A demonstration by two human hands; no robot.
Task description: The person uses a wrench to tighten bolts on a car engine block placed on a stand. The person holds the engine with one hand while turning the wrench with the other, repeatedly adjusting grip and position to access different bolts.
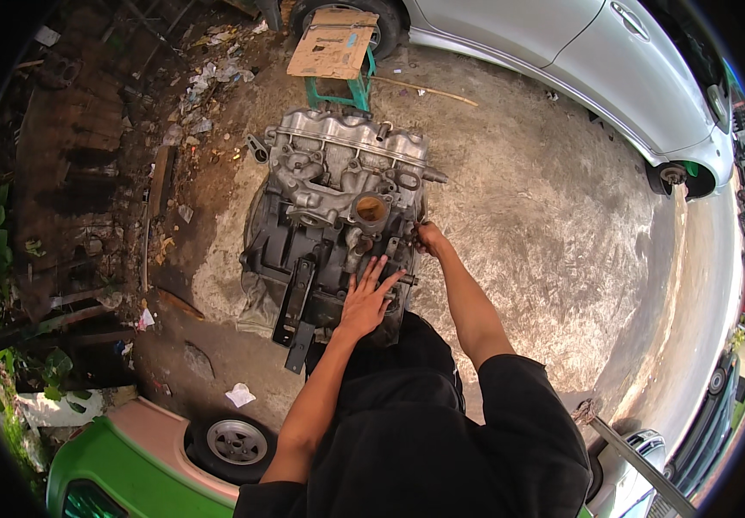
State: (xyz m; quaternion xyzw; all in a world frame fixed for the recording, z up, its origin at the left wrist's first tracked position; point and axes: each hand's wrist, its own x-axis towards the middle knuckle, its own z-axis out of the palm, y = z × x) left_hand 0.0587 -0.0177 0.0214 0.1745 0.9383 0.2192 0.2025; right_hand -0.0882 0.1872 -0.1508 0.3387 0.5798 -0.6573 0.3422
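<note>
A black metal bracket (pixel 296 302) projects just left of the left hand (pixel 364 302), which rests, fingers apart, on the engine (pixel 325 197) extending beneath and beyond it. The right hand (pixel 428 239) curls at the engine's right side; its grip cannot be told. Farther right stands a silver car (pixel 554 56).

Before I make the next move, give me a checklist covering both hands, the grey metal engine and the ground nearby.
1. Left bare hand on the grey metal engine, palm down: ok.
2. Right bare hand at the engine's right side: ok.
3. Right-hand grip on a part: cannot tell, fingers partly hidden.
4. Round metal port clear of both hands: ok.
5. Support beneath the engine: cannot tell, hidden.
6. Ground free of litter: not ok, crumpled white scrap there.
</note>
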